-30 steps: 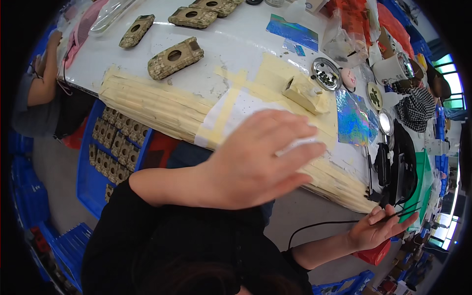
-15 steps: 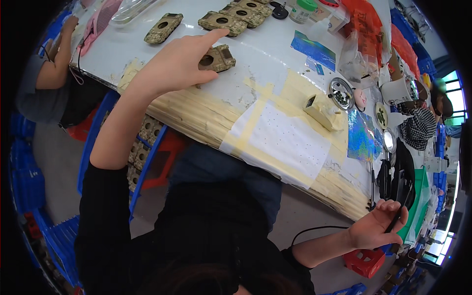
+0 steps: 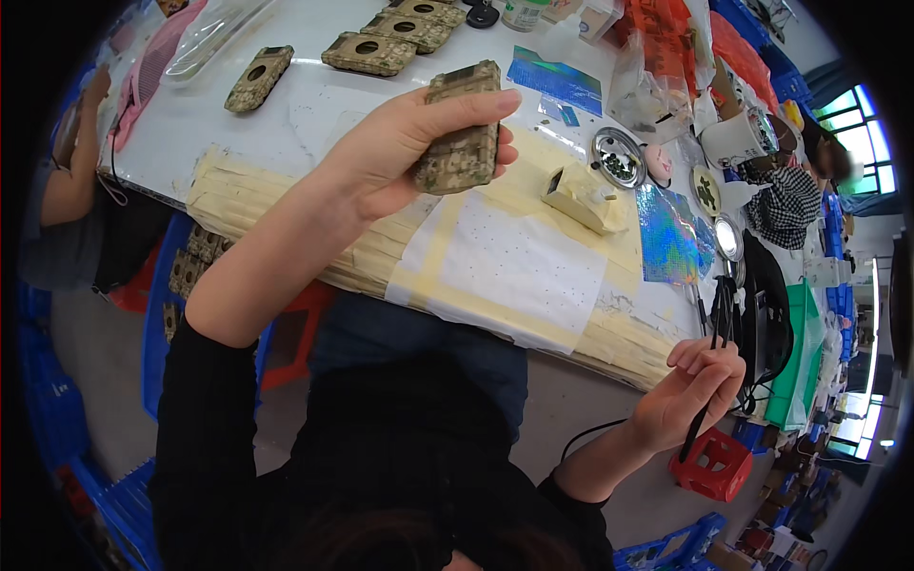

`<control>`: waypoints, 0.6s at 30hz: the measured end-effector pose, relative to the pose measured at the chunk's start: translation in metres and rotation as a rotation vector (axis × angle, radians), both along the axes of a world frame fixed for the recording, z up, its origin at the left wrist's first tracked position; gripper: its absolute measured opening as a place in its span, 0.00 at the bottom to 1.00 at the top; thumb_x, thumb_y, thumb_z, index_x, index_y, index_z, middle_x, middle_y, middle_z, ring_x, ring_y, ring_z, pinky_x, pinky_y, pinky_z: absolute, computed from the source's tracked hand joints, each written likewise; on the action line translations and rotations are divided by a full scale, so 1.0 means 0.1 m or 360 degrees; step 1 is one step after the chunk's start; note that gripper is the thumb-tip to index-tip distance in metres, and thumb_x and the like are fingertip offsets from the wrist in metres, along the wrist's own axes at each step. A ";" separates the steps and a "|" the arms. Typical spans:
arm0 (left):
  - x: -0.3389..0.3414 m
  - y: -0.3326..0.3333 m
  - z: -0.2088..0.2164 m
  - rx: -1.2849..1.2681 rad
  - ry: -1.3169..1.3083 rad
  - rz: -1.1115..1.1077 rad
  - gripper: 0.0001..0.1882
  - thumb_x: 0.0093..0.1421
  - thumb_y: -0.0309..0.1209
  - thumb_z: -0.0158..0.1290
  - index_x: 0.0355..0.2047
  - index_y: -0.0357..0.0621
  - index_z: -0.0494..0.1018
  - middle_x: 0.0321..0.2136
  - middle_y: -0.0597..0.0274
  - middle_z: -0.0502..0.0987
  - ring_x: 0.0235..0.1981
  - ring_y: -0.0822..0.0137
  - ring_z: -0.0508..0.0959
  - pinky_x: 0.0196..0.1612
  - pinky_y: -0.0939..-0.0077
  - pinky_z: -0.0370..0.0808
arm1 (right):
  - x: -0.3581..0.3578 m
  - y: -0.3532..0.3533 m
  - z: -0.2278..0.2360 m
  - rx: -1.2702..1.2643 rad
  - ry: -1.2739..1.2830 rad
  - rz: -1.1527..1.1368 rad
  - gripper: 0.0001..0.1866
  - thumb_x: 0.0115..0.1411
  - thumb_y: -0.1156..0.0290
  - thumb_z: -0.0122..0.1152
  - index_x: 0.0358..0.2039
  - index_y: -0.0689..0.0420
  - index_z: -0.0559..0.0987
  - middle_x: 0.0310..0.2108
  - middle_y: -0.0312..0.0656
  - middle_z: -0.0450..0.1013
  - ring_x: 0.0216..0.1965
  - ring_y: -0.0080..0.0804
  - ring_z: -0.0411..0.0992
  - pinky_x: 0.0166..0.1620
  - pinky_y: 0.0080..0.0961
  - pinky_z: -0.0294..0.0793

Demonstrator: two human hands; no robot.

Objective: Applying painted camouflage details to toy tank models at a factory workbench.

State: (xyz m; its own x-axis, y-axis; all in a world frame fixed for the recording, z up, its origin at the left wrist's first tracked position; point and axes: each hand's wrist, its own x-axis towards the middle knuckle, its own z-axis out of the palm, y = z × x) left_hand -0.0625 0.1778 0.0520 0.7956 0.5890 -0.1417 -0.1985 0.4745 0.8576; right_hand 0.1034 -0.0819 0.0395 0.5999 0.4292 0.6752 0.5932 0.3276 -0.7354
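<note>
My left hand [image 3: 395, 143] is wrapped round a camouflage model tank hull [image 3: 462, 157], raised over the table with its thumb across the top. More such hulls [image 3: 367, 54] with round holes lie in a group at the back, and a separate hull [image 3: 259, 81] rests farther left. Low at the table's right front edge, my right hand [image 3: 690, 388] grips black tweezers [image 3: 721, 314], tips upward. Between the hands, a white dotted sheet [image 3: 495, 266] is taped to the table. Beyond it sits a block wrapped in yellowish tape [image 3: 581, 198].
A round metal dish [image 3: 597, 143] holds small dark parts, beside shiny iridescent sheets [image 3: 668, 233]. At right are a black bag [image 3: 766, 319] and a green tray [image 3: 785, 381]. Another person's arm [image 3: 71, 190] shows at far left. A red stool [image 3: 712, 464] stands below.
My left hand has picked up the hull from the table and moved right with it. The tweezers in my right hand have swung upright, and its fingers have closed more around them.
</note>
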 end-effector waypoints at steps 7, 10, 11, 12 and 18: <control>0.23 0.08 -0.15 -0.0670 -0.0449 -0.0238 0.27 0.69 0.42 0.30 0.59 0.33 0.49 0.56 0.40 0.60 0.58 0.48 0.64 0.59 0.49 0.65 | -0.05 0.20 0.01 -0.0133 -0.0081 0.0068 0.16 0.65 0.61 0.49 0.28 0.62 0.68 0.23 0.39 0.61 0.23 0.25 0.62 0.26 0.18 0.62; 0.20 0.03 -0.17 -0.0619 -0.0520 -0.0289 0.24 0.69 0.41 0.32 0.59 0.36 0.52 0.55 0.43 0.62 0.57 0.50 0.66 0.59 0.50 0.66 | -0.03 0.28 0.00 -0.0115 -0.0020 0.0079 0.14 0.64 0.63 0.51 0.28 0.62 0.68 0.23 0.39 0.61 0.23 0.24 0.62 0.26 0.18 0.62; 0.20 0.02 -0.17 -0.0601 -0.0494 -0.0254 0.24 0.69 0.41 0.33 0.58 0.37 0.53 0.55 0.44 0.63 0.56 0.51 0.67 0.58 0.51 0.67 | -0.03 0.31 0.00 -0.0102 0.0009 0.0083 0.13 0.63 0.64 0.51 0.28 0.61 0.68 0.24 0.39 0.61 0.23 0.24 0.62 0.27 0.18 0.62; 0.20 0.00 -0.17 -0.0582 -0.0468 -0.0219 0.24 0.69 0.41 0.33 0.58 0.38 0.54 0.54 0.46 0.64 0.55 0.52 0.68 0.58 0.53 0.68 | -0.02 0.34 0.01 -0.0124 -0.0018 0.0099 0.12 0.63 0.65 0.52 0.28 0.61 0.68 0.24 0.39 0.61 0.23 0.24 0.62 0.27 0.18 0.61; 0.19 -0.08 -0.18 -0.0610 -0.0274 -0.0172 0.25 0.67 0.47 0.37 0.55 0.42 0.59 0.49 0.54 0.69 0.47 0.60 0.76 0.48 0.64 0.78 | 0.00 0.60 0.12 -0.0180 -0.0025 0.0121 0.09 0.61 0.70 0.53 0.28 0.61 0.67 0.24 0.38 0.62 0.26 0.23 0.62 0.31 0.18 0.59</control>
